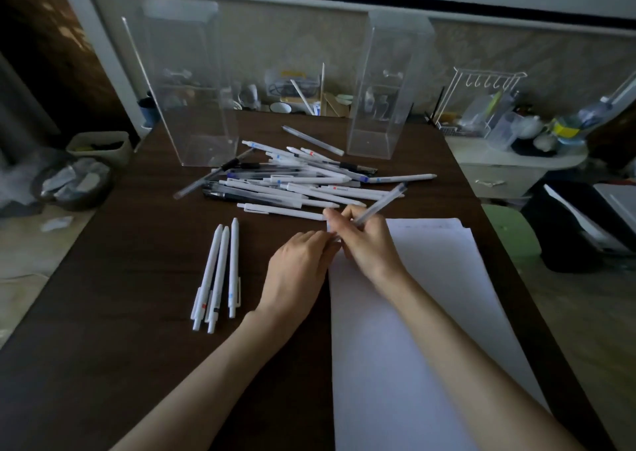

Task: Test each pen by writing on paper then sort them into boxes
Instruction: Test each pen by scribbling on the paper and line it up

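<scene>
Found right hand [364,244] curled round a translucent pen [382,205], barrel tilted up and to the right, lower end hidden among the fingers at the top left corner of the white paper [430,313]. Noted left hand [299,264] knuckles-up just beside it, fingertips meeting the right hand's; could not tell whether pinching anything. Logged a loose pile of pens [296,182] mid-table beyond the hands, and three white pens [220,271] laid side by side left of the left hand. Saw two clear upright boxes, left box [192,106] and right box [385,99], toward the far end of the dark wooden table [137,313], well apart
</scene>
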A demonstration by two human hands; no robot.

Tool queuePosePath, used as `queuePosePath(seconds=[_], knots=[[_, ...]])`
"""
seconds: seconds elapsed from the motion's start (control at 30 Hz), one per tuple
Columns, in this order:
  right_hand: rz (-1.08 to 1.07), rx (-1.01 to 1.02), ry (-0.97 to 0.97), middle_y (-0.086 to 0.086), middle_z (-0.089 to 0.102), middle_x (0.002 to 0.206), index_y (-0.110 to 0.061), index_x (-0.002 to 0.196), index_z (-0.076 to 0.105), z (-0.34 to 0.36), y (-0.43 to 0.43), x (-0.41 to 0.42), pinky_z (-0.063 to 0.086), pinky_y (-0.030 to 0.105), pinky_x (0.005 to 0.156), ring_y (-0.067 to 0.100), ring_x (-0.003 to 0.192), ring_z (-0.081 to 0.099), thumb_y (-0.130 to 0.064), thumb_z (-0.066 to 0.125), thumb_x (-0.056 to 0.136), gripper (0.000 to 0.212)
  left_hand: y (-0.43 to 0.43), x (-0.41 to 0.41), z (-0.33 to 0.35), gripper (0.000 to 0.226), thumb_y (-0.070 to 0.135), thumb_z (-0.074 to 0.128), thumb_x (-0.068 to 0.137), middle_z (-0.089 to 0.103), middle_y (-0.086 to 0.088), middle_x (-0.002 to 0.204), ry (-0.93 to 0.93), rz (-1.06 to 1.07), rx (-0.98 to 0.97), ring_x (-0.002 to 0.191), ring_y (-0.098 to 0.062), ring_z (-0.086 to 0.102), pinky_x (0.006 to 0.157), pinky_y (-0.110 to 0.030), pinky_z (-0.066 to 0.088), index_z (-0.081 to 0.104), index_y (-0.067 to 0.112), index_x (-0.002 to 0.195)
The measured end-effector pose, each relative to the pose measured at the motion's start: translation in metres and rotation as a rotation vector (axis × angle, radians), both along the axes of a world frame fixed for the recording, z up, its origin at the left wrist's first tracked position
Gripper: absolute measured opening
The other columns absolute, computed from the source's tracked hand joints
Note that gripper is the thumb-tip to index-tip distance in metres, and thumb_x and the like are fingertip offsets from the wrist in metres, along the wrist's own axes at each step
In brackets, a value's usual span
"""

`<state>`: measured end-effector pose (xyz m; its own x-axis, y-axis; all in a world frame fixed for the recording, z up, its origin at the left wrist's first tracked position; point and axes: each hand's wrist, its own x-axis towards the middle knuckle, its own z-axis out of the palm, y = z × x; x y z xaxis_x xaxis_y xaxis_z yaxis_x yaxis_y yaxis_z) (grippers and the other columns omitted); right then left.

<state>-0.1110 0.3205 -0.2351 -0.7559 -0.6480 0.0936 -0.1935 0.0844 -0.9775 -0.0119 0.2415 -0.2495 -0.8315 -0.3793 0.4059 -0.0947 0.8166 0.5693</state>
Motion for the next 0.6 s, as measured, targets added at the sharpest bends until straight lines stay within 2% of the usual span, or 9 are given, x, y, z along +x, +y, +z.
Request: queuePosePath(seconds=[0.07, 0.1, 0.13, 0.2, 0.27, 0.33, 0.37, 0.5, 0.6], knots=[[0.066, 0.006, -0.017, -0.001, 0.051, 0.058, 0.005, 0.080, 0.056, 0.004, 0.002, 0.008, 0.039, 0.017, 0.051, 0.005, 0.052, 0.048, -0.023, 0.063, 0.088, 0.031, -0.002, 0.012, 0.001, 0.024, 0.025, 0.051, 0.092, 0.064, -0.003, 0.096, -0.030, 0.063, -0.035, 0.087, -0.023, 0.058, 0.071, -0.032, 0.044, 0.064, 0.015, 0.110], [0.111, 0.018, 0.026, -0.005, 0.056, 0.065, 0.001, 0.084, 0.059, 0.005, 0.003, 0.014, 0.043, 0.017, 0.057, 0.003, 0.059, 0.053, -0.023, 0.063, 0.088, 0.025, -0.004, 0.021, 0.002, 0.027, 0.022, 0.057, 0.090, 0.063, -0.003, 0.105, -0.032, 0.095, -0.045, 0.095, -0.022, 0.056, 0.077, -0.029, 0.040, 0.061, 0.018, 0.116], [0.154, 0.067, 0.132, -0.008, 0.060, 0.075, -0.004, 0.089, 0.062, 0.005, 0.004, 0.019, 0.045, 0.018, 0.064, 0.002, 0.070, 0.056, -0.023, 0.063, 0.088, 0.019, -0.009, 0.031, 0.003, 0.034, 0.021, 0.061, 0.088, 0.060, -0.003, 0.114, -0.032, 0.136, -0.042, 0.103, -0.021, 0.054, 0.083, -0.028, 0.037, 0.057, 0.019, 0.122], [0.193, 0.210, 0.502, -0.013, 0.060, 0.094, -0.015, 0.101, 0.065, 0.003, 0.001, 0.027, 0.042, 0.018, 0.075, 0.005, 0.091, 0.052, -0.017, 0.060, 0.091, 0.011, -0.021, 0.055, 0.005, 0.045, 0.023, 0.062, 0.087, 0.052, -0.004, 0.127, -0.054, 0.270, -0.026, 0.116, -0.023, 0.047, 0.091, -0.029, 0.034, 0.050, 0.018, 0.130], [0.239, 0.319, 0.751, -0.005, 0.059, 0.106, -0.016, 0.116, 0.064, -0.003, -0.006, 0.036, 0.037, 0.020, 0.083, 0.013, 0.104, 0.046, -0.001, 0.054, 0.090, 0.032, -0.033, 0.076, 0.005, 0.051, 0.030, 0.061, 0.087, 0.047, -0.007, 0.130, -0.130, 0.405, -0.026, 0.116, -0.024, 0.045, 0.093, -0.034, 0.036, 0.045, 0.019, 0.134], [0.288, 0.399, 0.764, 0.002, 0.058, 0.114, -0.018, 0.129, 0.057, -0.004, -0.013, 0.045, 0.037, 0.025, 0.090, 0.018, 0.109, 0.044, 0.008, 0.047, 0.089, 0.048, -0.043, 0.093, 0.004, 0.054, 0.038, 0.059, 0.087, 0.044, -0.005, 0.130, -0.215, 0.459, 0.006, 0.116, -0.022, 0.044, 0.092, -0.034, 0.037, 0.041, 0.023, 0.136], [0.289, 0.426, 0.730, 0.001, 0.056, 0.117, -0.020, 0.133, 0.053, -0.002, -0.016, 0.050, 0.038, 0.025, 0.090, 0.017, 0.109, 0.045, 0.006, 0.046, 0.091, 0.050, -0.047, 0.099, 0.004, 0.054, 0.042, 0.058, 0.087, 0.044, -0.004, 0.130, -0.239, 0.467, 0.028, 0.117, -0.021, 0.044, 0.092, -0.034, 0.037, 0.041, 0.026, 0.136], [0.287, 0.473, 0.550, 0.002, 0.052, 0.119, -0.016, 0.135, 0.049, 0.006, -0.026, 0.070, 0.036, 0.016, 0.080, 0.007, 0.093, 0.048, -0.017, 0.057, 0.093, 0.043, -0.060, 0.113, 0.007, 0.050, 0.048, 0.052, 0.088, 0.048, 0.001, 0.125, -0.292, 0.419, 0.055, 0.114, -0.016, 0.045, 0.092, -0.033, 0.036, 0.042, 0.033, 0.135], [0.281, 0.516, 0.530, 0.008, 0.053, 0.118, -0.009, 0.130, 0.054, 0.007, -0.040, 0.086, 0.036, 0.016, 0.080, 0.018, 0.099, 0.055, -0.013, 0.059, 0.091, 0.039, -0.067, 0.117, 0.008, 0.047, 0.047, 0.051, 0.089, 0.050, 0.005, 0.119, -0.311, 0.380, 0.092, 0.109, -0.011, 0.046, 0.089, -0.029, 0.034, 0.045, 0.034, 0.133]])
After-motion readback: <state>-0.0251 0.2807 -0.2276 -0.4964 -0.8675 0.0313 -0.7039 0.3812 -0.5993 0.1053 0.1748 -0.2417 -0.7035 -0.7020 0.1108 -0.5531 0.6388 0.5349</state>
